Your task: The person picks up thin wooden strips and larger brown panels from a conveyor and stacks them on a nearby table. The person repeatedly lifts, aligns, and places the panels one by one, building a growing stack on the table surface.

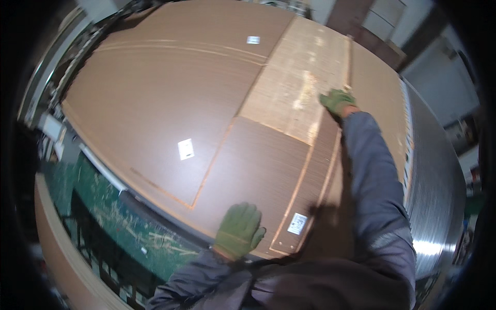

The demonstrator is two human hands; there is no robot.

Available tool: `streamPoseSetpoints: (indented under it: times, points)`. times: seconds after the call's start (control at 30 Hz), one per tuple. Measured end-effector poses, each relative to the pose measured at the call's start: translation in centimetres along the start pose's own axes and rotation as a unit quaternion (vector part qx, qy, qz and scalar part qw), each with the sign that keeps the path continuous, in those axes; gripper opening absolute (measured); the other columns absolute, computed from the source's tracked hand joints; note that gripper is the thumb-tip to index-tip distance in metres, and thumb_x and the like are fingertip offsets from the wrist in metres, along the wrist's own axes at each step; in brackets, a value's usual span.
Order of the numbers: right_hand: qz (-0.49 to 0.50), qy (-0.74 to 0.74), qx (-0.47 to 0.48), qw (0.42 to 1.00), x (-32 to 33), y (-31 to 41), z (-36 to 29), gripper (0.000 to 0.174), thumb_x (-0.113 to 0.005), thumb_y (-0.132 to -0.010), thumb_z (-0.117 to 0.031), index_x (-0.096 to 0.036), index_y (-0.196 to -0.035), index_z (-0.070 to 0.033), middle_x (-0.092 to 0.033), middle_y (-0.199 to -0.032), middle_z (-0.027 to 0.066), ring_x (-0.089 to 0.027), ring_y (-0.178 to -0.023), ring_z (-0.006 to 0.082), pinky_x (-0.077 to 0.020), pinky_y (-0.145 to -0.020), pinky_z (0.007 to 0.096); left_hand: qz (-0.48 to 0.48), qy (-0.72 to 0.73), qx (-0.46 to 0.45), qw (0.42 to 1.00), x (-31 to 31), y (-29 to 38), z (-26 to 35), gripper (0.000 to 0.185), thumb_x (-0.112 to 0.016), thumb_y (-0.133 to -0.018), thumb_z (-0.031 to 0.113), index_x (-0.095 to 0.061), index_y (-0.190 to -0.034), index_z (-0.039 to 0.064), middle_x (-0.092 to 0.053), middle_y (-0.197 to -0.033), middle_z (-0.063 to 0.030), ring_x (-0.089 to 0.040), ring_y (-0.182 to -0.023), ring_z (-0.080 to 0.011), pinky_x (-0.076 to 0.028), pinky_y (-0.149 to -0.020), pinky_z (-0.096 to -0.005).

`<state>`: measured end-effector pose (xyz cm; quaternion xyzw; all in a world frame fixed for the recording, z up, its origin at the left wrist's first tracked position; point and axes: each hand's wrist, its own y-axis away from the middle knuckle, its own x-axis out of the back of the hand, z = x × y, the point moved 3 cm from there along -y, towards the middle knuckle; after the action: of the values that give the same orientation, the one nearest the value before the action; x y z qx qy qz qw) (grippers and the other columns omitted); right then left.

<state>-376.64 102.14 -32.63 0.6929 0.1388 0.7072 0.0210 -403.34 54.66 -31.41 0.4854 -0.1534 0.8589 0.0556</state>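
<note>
My left hand (pixel 238 229), in a green work glove, lies palm down with fingers extended on a brown wood-grain panel (pixel 255 162) near its front edge. My right hand (pixel 338 101), gloved the same way, reaches forward to the far end of a narrow brown strip (pixel 314 170). Whether its fingers grip the strip or only rest there is hidden by the hand. The strip lies along the panel's right side and bears a white label (pixel 297 223). A larger brown panel (pixel 162 104) with a label (pixel 186 149) lies to the left.
Bare pale board with wood dust (pixel 288 73) shows beyond the panel. A thin wooden strip (pixel 348 64) lies past my right hand. A ribbed metal surface (pixel 434 174) is at right. Wood scraps litter the green floor (pixel 128 221); a board edge (pixel 66 248) stands lower left.
</note>
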Motion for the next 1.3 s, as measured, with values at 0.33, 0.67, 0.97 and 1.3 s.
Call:
streamPoseSetpoints:
  times: [0.33, 0.67, 0.97, 1.3]
  points:
    - [0.002, -0.195, 0.099, 0.976, 16.2, 1.5, 2.2, 0.045, -0.083, -0.084, -0.046, -0.071, -0.086, -0.003, -0.067, -0.075, 0.0065, -0.063, -0.065, 0.0195, -0.0498, -0.060, 0.0373, 0.069, -0.011, 0.000, 0.998, -0.5, 1.5, -0.4, 0.044, -0.068, -0.091, 0.031, -0.063, -0.123, 0.001, -0.060, -0.130, -0.0199, -0.054, -0.127, -0.0389, -0.040, -0.113, -0.0517]
    - [0.165, -0.181, 0.116, 0.963, 44.9, 25.4, 8.9, 0.022, -0.067, -0.094, -0.027, -0.066, -0.112, -0.014, -0.068, -0.095, 0.0072, -0.065, -0.079, 0.0226, -0.0529, -0.072, 0.0370, 0.108, -0.011, -0.048, 0.993, -0.9, 2.8, -0.7, 0.046, -0.067, -0.090, 0.035, -0.062, -0.122, 0.002, -0.060, -0.127, -0.0211, -0.053, -0.125, -0.0419, -0.038, -0.112, -0.0535]
    - [0.451, 0.215, 0.058, 0.865, 38.2, 15.6, 16.4, 0.053, -0.063, -0.097, -0.019, -0.055, -0.149, -0.021, -0.069, -0.129, 0.0125, -0.067, -0.104, 0.0346, -0.0557, -0.091, 0.0461, 0.173, 0.022, -0.032, 0.984, 1.6, 6.5, -2.0, 0.047, -0.071, -0.085, 0.036, -0.062, -0.118, 0.004, -0.060, -0.118, -0.0167, -0.055, -0.117, -0.0380, -0.039, -0.108, -0.0523]
    - [0.101, -0.802, -0.122, 0.575, -5.0, 5.1, -20.8, 0.070, -0.071, -0.091, -0.063, -0.067, -0.123, 0.000, -0.068, -0.116, 0.0098, -0.065, -0.101, 0.0280, -0.0566, -0.077, 0.0488, -0.011, -0.004, 0.047, 0.999, 4.9, 10.0, -7.0, 0.071, -0.079, -0.076, 0.048, -0.060, -0.130, 0.006, -0.056, -0.132, -0.0160, -0.049, -0.129, -0.0377, -0.035, -0.114, -0.0535]
